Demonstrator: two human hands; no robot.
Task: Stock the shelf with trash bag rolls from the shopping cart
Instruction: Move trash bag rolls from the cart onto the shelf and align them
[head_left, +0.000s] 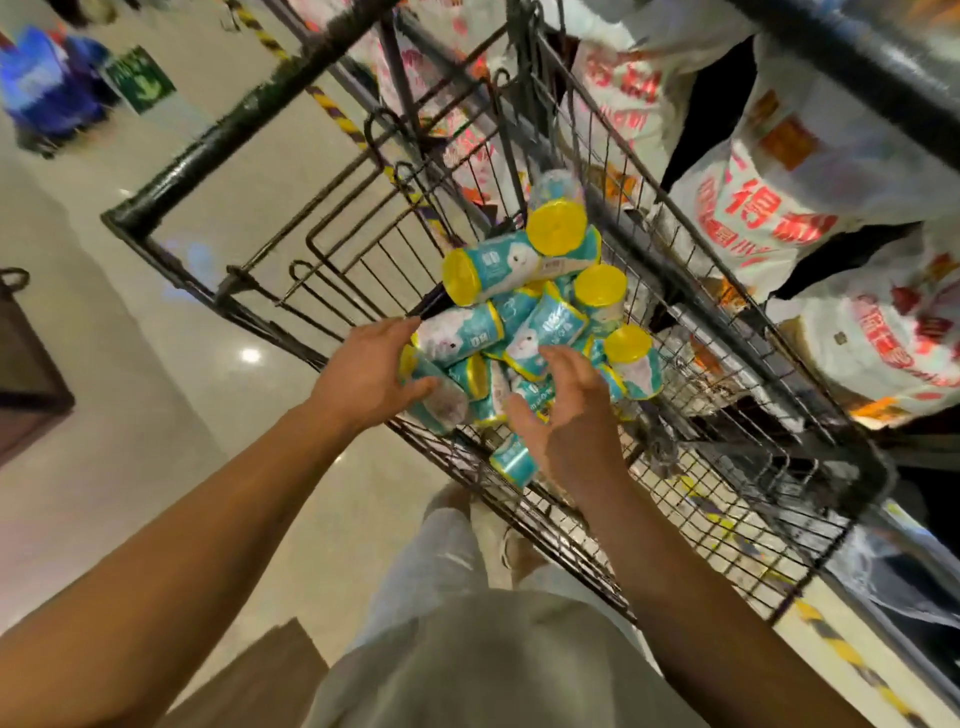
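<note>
Several trash bag rolls (524, 322), teal-and-white wrapped with yellow ends, lie piled in the black wire shopping cart (322, 249). My left hand (371, 376) reaches into the near side of the pile, its fingers and thumb spread around a roll (457, 335) at the left edge. My right hand (566, 410) hovers over the pile's near right part with fingers spread and loosely bent, holding nothing. One roll (514, 462) sits low, just left of my right wrist.
White plastic packs with red print (769, 208) fill the shelf to the right of the cart. The shiny tiled floor (156, 415) stretches left. A blue cart (47, 88) stands far off at top left. My legs and shoes are below the cart's near wall.
</note>
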